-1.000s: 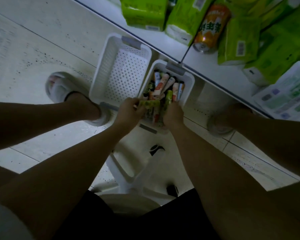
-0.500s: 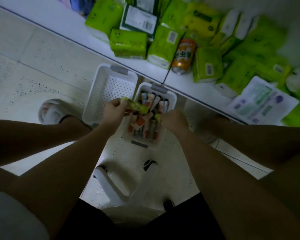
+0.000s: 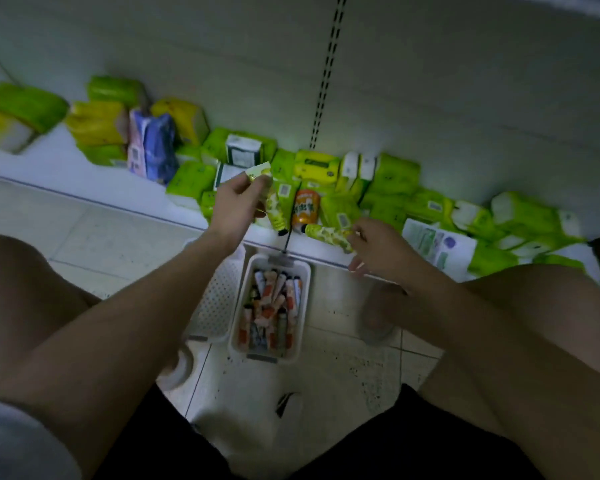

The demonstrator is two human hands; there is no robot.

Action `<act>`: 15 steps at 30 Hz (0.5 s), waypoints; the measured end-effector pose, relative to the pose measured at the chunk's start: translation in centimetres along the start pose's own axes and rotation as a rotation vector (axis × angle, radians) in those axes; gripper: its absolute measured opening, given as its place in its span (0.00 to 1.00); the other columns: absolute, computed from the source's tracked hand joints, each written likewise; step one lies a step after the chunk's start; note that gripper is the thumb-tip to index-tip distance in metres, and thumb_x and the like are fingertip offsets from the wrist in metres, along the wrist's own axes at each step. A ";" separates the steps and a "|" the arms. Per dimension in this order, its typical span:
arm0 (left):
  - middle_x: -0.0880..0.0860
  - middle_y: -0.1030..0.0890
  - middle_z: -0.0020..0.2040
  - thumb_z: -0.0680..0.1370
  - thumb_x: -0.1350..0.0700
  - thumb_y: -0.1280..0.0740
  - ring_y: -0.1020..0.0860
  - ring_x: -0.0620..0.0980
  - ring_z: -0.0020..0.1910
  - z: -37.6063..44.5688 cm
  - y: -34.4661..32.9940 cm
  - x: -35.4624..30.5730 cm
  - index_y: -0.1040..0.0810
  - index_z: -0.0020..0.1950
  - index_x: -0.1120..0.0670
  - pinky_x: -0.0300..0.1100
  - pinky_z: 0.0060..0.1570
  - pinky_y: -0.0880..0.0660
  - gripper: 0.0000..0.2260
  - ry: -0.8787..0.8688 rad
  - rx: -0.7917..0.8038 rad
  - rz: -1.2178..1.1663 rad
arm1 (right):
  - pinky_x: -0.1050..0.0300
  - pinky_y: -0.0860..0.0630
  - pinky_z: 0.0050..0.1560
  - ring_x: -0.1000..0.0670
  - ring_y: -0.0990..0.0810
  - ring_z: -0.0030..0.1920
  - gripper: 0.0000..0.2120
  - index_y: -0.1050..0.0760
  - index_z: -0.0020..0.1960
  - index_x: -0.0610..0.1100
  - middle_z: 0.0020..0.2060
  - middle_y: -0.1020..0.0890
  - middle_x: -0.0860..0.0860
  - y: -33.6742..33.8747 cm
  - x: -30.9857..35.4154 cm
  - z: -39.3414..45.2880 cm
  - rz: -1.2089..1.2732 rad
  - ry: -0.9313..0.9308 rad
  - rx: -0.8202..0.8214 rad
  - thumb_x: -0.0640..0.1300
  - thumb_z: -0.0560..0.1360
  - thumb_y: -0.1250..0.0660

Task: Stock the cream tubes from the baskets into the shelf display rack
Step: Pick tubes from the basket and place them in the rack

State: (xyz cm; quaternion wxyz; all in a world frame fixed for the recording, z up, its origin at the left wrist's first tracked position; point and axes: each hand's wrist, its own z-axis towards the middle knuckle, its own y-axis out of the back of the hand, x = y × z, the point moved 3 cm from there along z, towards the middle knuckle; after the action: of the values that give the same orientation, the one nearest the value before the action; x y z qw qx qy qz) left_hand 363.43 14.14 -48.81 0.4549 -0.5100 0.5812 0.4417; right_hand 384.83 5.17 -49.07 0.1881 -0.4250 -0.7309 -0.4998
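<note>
Both hands are raised above the floor, level with the low shelf, and each grips a green cream tube. The left hand is closed around one green tube, pinching its flat crimped end between thumb and fingers near the top; the tube hangs down from the hand with its dark cap at the bottom, in front of the green tissue packs on the shelf. The right hand grasps a second green tube by one end, so that the tube lies almost level and sticks out to the left of the fingers, just below an orange can that lies on the shelf. The two tubes are near each other but apart.

Below the hands, on the tiled floor, stand two white baskets side by side. The right basket is full of cream tubes with red, orange and white markings, packed lengthways. The left basket is partly hidden by the left forearm; the part that shows is bare perforated bottom. A white and blue package lies on the shelf to the right of the right hand.
</note>
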 end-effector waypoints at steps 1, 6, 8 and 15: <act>0.56 0.25 0.32 0.79 0.55 0.34 0.26 0.52 0.33 -0.1 -0.2 -1.4 0.27 0.36 0.56 0.50 0.40 0.24 0.13 -0.045 0.009 0.014 | 0.48 0.18 0.34 0.43 0.19 0.32 0.02 0.31 0.52 0.42 0.41 0.23 0.38 0.9 0.6 -0.6 0.066 0.019 -0.011 0.37 0.82 0.43; 0.57 0.28 0.32 0.79 0.55 0.33 0.28 0.46 0.29 -0.7 -0.8 -10.6 0.26 0.41 0.69 0.41 0.34 0.27 0.16 -0.353 0.033 0.100 | 0.42 0.18 0.37 0.50 0.23 0.26 0.08 0.30 0.42 0.41 0.30 0.27 0.47 6.3 5.4 -3.9 0.208 0.244 -0.129 0.32 0.78 0.37; 0.53 0.26 0.32 0.79 0.58 0.34 0.28 0.41 0.28 -1.6 -1.1 -15.0 0.23 0.41 0.63 0.35 0.32 0.27 0.10 -0.475 0.054 0.106 | 0.47 0.19 0.33 0.52 0.24 0.26 0.02 0.26 0.46 0.37 0.31 0.27 0.49 8.2 7.8 -5.5 0.231 0.344 -0.187 0.35 0.77 0.35; 0.59 0.23 0.36 0.80 0.55 0.35 0.23 0.47 0.33 -3.6 -2.3 -28.8 0.22 0.43 0.66 0.44 0.36 0.23 0.14 -0.830 0.128 0.154 | 0.48 0.20 0.32 0.46 0.22 0.31 0.08 0.24 0.42 0.43 0.29 0.25 0.45 13.8 16.3 -11.2 0.290 0.620 -0.207 0.35 0.79 0.37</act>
State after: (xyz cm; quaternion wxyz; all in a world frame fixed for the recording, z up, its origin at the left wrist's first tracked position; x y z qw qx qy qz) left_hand 367.30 15.88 -19.97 0.6467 -0.2151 0.4113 0.6052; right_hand 385.10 4.21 -25.01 0.4259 -0.3694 -0.5165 -0.6445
